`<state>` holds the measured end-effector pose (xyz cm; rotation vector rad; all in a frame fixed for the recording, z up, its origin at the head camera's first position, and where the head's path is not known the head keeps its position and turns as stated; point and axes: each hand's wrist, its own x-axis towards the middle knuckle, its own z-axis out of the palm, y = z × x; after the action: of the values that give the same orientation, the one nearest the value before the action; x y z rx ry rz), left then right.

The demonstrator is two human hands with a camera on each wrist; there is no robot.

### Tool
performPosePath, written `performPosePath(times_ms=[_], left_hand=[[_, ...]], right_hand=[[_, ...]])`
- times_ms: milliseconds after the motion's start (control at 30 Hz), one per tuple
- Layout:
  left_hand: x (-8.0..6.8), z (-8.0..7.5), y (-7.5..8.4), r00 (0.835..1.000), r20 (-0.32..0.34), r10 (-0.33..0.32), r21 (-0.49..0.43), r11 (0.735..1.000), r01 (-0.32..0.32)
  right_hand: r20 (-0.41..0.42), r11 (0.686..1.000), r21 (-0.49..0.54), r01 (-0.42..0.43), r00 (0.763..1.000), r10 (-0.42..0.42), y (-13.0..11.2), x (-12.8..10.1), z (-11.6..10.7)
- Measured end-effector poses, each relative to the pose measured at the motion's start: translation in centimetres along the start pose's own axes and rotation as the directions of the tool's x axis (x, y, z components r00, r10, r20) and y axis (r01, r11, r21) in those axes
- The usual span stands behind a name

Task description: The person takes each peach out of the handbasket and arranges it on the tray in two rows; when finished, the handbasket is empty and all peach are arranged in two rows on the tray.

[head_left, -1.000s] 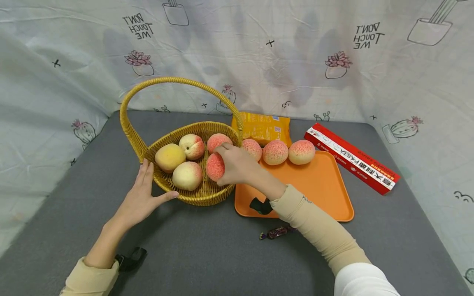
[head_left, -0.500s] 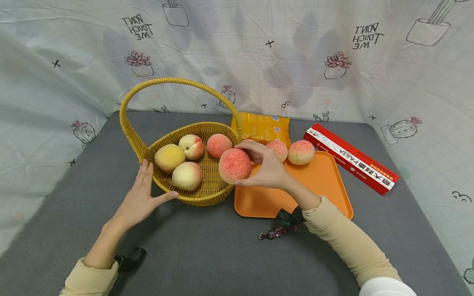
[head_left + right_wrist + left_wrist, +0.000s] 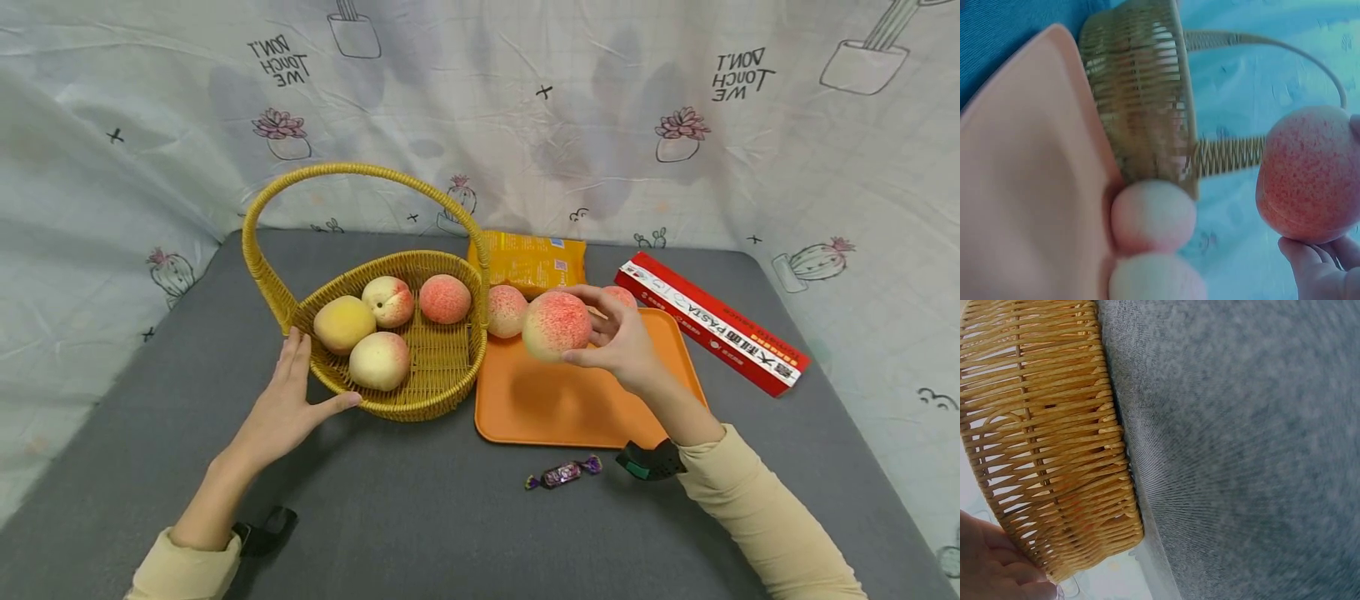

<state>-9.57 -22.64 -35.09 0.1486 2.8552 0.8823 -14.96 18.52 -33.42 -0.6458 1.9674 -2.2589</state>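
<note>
desk (image 3: 420, 517): grey, under all | basket (image 3: 405, 400): wicker, left of orange tray (image 3: 570, 412), touching it | left hand (image 3: 288, 408): flat against basket's near wall, fingers straight | right hand (image 3: 626, 342): above tray, fingers curled round speckled peach (image 3: 557, 324)

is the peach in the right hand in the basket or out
Out: the right hand holds the peach in the air above the orange tray, beside the basket.

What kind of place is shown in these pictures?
Probably a staged tabletop set, not a real kitchen: a printed cactus cloth hangs as a backdrop behind a grey-covered table, and a basket, tray and pasta box are laid out like props.
</note>
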Motion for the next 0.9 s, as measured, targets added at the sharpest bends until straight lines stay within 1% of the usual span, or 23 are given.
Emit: performPosePath(times_ms=[100, 233, 300, 367, 433, 533, 633, 700, 767, 900], left_hand=[[0.0, 0.0, 0.0, 1.000, 0.002, -0.003, -0.001, 1.000, 0.003], [0.0, 0.0, 0.0, 1.000, -0.001, -0.007, 0.003, 1.000, 0.007], [0.0, -0.1, 0.0, 1.000, -0.001, -0.007, 0.002, 1.000, 0.007], [0.0, -0.1, 0.0, 1.000, 0.000, -0.006, 0.002, 1.000, 0.006], [0.1, -0.1, 0.0, 1.000, 0.000, -0.004, 0.004, 1.000, 0.004], [0.1, -0.1, 0.1, 1.000, -0.001, -0.001, 0.009, 1.000, 0.001], [0.1, -0.1, 0.1, 1.000, 0.000, 0.002, 0.012, 1.000, -0.002], [0.0, -0.1, 0.1, 1.000, 0.000, 0.002, 0.014, 1.000, -0.002], [0.0, -0.1, 0.1, 1.000, -0.001, 0.003, 0.016, 1.000, -0.003], [0.0, -0.1, 0.1, 1.000, -0.001, 0.003, 0.016, 1.000, -0.003]], right_hand=[[-0.073, 1.000, 0.021, -0.006, 0.997, 0.008, -0.2, -0.7, -1.2], [-0.164, 0.998, 0.042, -0.037, 0.985, 0.043, -0.5, -1.5, -3.0], [-0.209, 0.995, 0.084, -0.062, 0.975, 0.079, -0.6, -1.9, -3.9], [-0.266, 0.987, 0.139, -0.086, 0.956, 0.121, -0.7, -2.1, -4.8], [-0.319, 0.973, 0.203, -0.107, 0.933, 0.169, -0.9, -2.3, -5.6], [-0.394, 0.947, 0.297, -0.126, 0.887, 0.242, -1.1, -2.4, -6.6], [-0.449, 0.922, 0.368, -0.123, 0.845, 0.292, -1.2, -2.3, -7.2], [-0.490, 0.920, 0.366, -0.139, 0.812, 0.318, -1.1, -2.1, -7.5], [-0.529, 0.925, 0.343, -0.160, 0.781, 0.332, -1.0, -1.9, -7.8], [-0.611, 0.934, 0.283, -0.219, 0.709, 0.351, -0.6, -1.5, -8.6]])
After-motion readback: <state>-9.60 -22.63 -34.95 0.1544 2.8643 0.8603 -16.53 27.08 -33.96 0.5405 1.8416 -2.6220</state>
